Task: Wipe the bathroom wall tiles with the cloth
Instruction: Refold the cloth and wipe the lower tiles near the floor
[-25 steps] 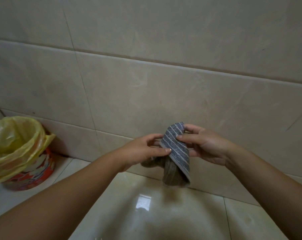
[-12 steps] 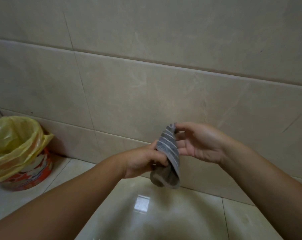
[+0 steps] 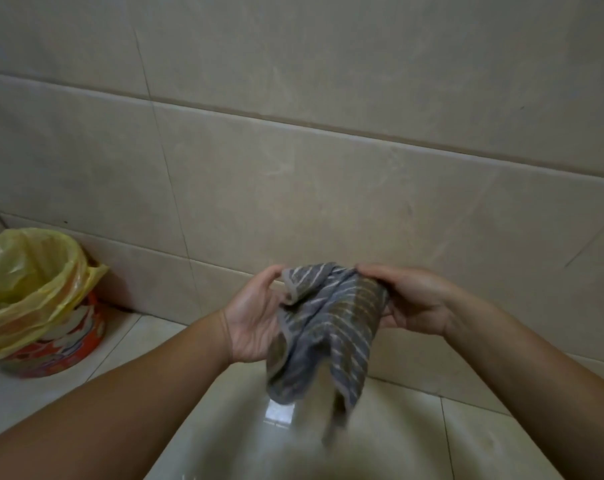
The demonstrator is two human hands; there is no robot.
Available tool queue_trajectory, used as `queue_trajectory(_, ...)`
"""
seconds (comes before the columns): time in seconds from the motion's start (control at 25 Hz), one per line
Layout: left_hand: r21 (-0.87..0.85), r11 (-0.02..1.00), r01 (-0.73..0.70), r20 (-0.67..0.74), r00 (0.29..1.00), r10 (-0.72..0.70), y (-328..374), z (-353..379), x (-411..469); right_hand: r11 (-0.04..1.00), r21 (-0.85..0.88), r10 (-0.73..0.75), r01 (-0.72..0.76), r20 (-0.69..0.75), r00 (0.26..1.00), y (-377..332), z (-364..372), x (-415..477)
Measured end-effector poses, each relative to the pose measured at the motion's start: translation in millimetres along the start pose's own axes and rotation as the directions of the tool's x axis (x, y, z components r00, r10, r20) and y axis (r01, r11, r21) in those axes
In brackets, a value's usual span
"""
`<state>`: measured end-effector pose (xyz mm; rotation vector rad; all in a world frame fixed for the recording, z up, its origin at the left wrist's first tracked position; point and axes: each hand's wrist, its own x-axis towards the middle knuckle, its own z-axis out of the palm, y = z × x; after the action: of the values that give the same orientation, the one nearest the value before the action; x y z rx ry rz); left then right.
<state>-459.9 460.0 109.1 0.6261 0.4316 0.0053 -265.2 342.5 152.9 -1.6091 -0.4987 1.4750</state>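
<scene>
Cloth: the striped grey cloth (image 3: 328, 330) hung between both hands, its long axis running down toward the floor.
Left hand (image 3: 255, 317): thumb on the cloth's upper left edge, fingers hidden behind it; a hold, I judged.
Right hand (image 3: 411, 299): fingers curled over the upper right corner, gripping.
Wall tiles (image 3: 328, 202): straight ahead and above, apart from the cloth; neither hand plainly nearer.

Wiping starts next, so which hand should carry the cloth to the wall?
Probably right: the right hand grips the cloth by its bunched top; the left hand only pinches one corner.
</scene>
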Motion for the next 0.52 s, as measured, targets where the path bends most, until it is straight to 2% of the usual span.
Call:
queue_trajectory(0.08, -0.051, 0.998, 0.021, -0.017, 1.000, -0.022, 8, -17, -5, 0.994, 0.078, -0.068, 0.080, -0.143, 0.987, -1, -11, 3)
queue_trajectory(0.12, -0.020, 1.000, 0.019, -0.043, 0.999, -0.020, 12, -24, -8, 0.985, 0.130, -0.090, 0.111, -0.154, 0.984, -1, -16, 2)
queue_trajectory(0.24, 0.091, 0.993, -0.070, -0.225, 0.970, 0.089, 19, -30, -9, 0.940, 0.308, -0.137, 0.149, -0.060, 0.989, 2, -19, -3)
queue_trajectory(0.32, 0.130, 0.987, -0.092, -0.295, 0.947, 0.128, 19, -26, -6, 0.932, 0.308, -0.199, 0.190, -0.003, 0.980, 2, -19, -7)
queue_trajectory(0.4, 0.287, 0.955, -0.070, -0.340, 0.925, 0.170, 13, -18, -5, 0.912, 0.296, -0.300, 0.283, 0.013, 0.954, 1, -12, -11)
queue_trajectory(0.44, 0.446, 0.894, -0.046, -0.352, 0.909, 0.222, 9, -12, -4, 0.899, 0.271, -0.359, 0.344, 0.006, 0.933, 1, -8, -10)
queue_trajectory(0.48, 0.641, 0.767, -0.016, -0.348, 0.885, 0.309, 6, -6, -2, 0.887, 0.214, -0.413, 0.408, -0.022, 0.910, 2, -3, -9)
queue_trajectory(0.52, 0.817, 0.577, 0.007, -0.313, 0.845, 0.433, 4, -5, 4, 0.877, 0.124, -0.458, 0.465, -0.079, 0.885, 3, 1, -9)
